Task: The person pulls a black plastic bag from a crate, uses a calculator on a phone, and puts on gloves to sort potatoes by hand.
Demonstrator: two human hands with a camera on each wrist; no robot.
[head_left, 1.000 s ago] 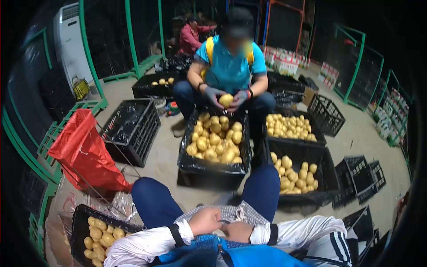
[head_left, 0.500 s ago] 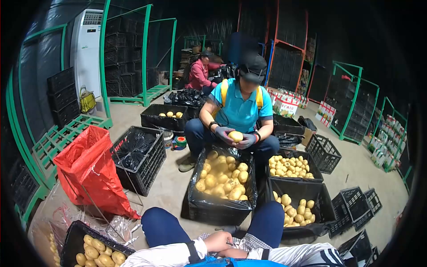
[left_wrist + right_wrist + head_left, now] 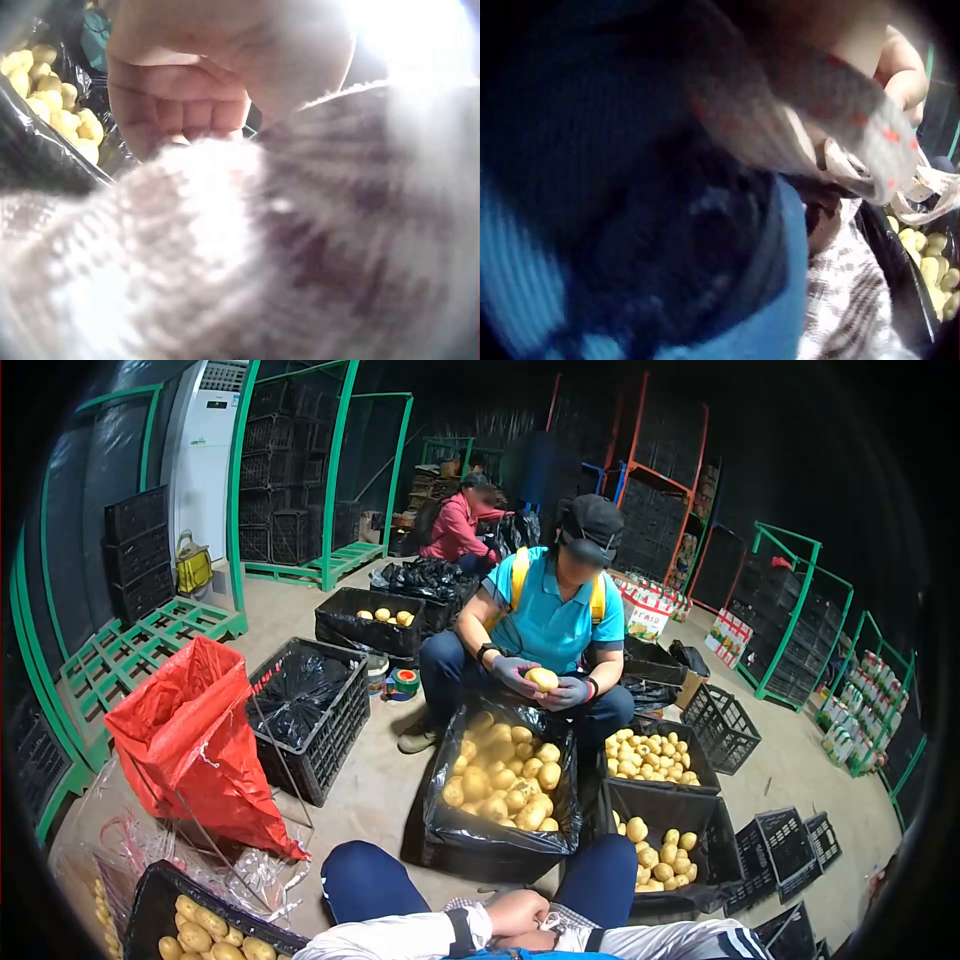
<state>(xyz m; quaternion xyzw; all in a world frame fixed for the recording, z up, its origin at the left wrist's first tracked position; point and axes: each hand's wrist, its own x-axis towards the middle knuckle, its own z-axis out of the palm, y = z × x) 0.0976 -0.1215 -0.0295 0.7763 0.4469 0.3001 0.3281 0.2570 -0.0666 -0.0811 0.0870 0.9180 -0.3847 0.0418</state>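
Note:
My left hand lies in my lap over my right hand, at the bottom of the head view. In the left wrist view the left palm and loosely curled fingers show, with nothing visible in them. A checked cloth covers my lap. Pale fabric ties with red dots loop close to the right wrist; my right fingers are mostly hidden. Across from me, a person in a blue shirt holds a potato in gloved hands above a black-lined crate of potatoes.
Left of me are a red sack on a wire stand, a lined crate and a crate of potatoes. Two more potato crates stand at right, one being a black bin. Another person in pink crouches behind.
The head view has tilted up, so my hands and lap sit lower in it. My left hand now covers more of the right. The person opposite still handles a potato.

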